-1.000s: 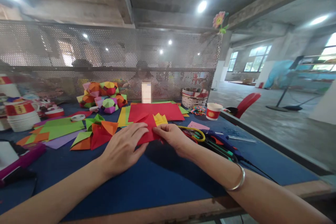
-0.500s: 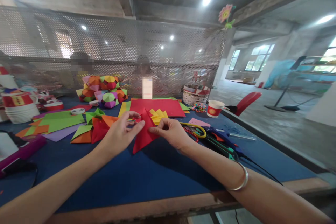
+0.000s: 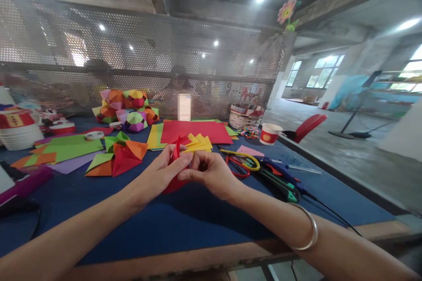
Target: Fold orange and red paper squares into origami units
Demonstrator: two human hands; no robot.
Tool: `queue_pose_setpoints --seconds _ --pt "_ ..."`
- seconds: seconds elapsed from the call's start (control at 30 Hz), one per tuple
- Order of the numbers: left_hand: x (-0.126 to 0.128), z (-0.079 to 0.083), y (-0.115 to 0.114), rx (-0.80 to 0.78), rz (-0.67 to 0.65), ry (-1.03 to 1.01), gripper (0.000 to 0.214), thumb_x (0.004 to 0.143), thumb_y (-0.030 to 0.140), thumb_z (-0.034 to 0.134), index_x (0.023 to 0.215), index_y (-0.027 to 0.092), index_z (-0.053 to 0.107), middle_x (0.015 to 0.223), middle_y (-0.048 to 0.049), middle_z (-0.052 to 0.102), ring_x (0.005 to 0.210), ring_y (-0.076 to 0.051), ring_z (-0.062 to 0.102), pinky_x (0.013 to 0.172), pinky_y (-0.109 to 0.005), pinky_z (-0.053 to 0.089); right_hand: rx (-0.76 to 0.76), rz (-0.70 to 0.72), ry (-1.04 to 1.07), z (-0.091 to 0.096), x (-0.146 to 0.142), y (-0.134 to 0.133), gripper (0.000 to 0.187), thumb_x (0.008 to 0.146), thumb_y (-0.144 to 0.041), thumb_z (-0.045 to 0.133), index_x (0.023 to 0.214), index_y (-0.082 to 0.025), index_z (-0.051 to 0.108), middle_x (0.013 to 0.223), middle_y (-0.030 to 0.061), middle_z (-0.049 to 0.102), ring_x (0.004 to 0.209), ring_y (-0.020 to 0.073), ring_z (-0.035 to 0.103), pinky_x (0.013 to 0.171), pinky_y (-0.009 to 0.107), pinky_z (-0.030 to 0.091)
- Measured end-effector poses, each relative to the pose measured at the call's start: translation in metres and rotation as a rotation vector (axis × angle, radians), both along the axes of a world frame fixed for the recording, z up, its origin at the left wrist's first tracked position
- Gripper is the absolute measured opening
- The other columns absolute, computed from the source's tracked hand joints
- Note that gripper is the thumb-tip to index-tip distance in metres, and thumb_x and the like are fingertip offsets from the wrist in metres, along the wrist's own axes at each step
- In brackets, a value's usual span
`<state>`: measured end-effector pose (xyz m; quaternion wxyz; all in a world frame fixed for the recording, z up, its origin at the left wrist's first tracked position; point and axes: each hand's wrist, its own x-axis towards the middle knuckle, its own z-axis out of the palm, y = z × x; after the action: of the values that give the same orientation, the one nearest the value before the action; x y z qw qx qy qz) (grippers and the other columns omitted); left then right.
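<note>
Two hands pinching one folded red paper (image 3: 174,158), left hand (image 3: 161,174), right hand (image 3: 211,174); paper upright, tip pointing up

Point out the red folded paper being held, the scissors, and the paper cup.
red folded paper (image 3: 177,148): head view, upper tip above the fingers.
scissors (image 3: 246,162): head view, yellow handle loop.
paper cup (image 3: 268,136): head view, side wall.

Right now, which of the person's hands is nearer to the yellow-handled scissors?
Right. The right hand sits just beside the yellow-handled scissors, to their left; the left hand is farther off, beyond the right hand.
</note>
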<state>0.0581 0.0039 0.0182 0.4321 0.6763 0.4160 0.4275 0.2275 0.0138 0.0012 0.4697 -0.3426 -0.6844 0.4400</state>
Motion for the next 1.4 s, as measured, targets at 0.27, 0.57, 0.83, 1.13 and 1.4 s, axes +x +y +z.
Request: queue_pose_setpoints --seconds 0.27,0.57,0.83,1.13,1.4 --pt "-0.002 0.005 -0.003 -0.083 -0.078 -0.069 0.074 0.072 0.087 0.075 0.102 0.020 0.064 0.094 -0.0035 0.067 0.096 -0.025 0.064 0.088 -0.037 0.053 -0.107 0.122 0.134 0.004 -0.005 -0.009 0.067 0.052 -0.060 0.100 0.053 -0.022 0.044 0.057 -0.0077 0.045 0.062 0.0105 0.039 0.061 0.027 0.036" --pt "-0.010 0.006 0.003 -0.119 -0.171 -0.183 0.071 0.072 0.078 0.085 0.110 0.020 0.070 0.115 -0.0081 0.078 0.111 -0.027 0.070 0.086 -0.032 0.053 -0.104 0.149 0.192 0.007 0.002 -0.007 0.064 0.062 -0.063 0.096 0.058 -0.023 0.046 0.060 -0.0079 0.042 0.063 0.0109 0.042 0.064 0.027 0.038" --pt "-0.019 0.016 0.003 -0.207 -0.089 -0.214 0.069 0.060 0.053 0.102 0.113 0.018 0.075 0.098 -0.0075 0.083 0.090 -0.026 0.078 0.070 -0.027 0.059 -0.011 -0.050 0.014 0.004 0.006 0.001 0.054 0.080 -0.069 0.073 0.069 -0.024 0.045 0.062 -0.0079 0.039 0.058 0.0103 0.031 0.058 0.027 0.030" --pt "-0.031 0.020 0.019 -0.324 -0.042 -0.254 0.051 0.043 0.021 0.105 0.088 0.017 0.079 0.078 -0.0049 0.083 0.069 -0.021 0.078 0.067 -0.025 0.061 0.086 -0.181 -0.067 -0.003 0.017 0.023 0.039 0.085 -0.057 0.069 0.077 -0.024 0.049 0.069 -0.0052 0.052 0.063 0.0133 0.047 0.063 0.028 0.037" --pt "-0.039 0.009 0.028 -0.360 -0.102 -0.225 0.044 0.058 0.022 0.102 0.095 0.014 0.081 0.089 -0.0107 0.085 0.078 -0.022 0.080 0.073 -0.027 0.061 0.176 -0.190 -0.163 -0.010 0.019 0.030 0.022 0.091 -0.040 0.063 0.099 -0.024 0.052 0.075 -0.0031 0.066 0.072 0.0184 0.065 0.074 0.034 0.050"
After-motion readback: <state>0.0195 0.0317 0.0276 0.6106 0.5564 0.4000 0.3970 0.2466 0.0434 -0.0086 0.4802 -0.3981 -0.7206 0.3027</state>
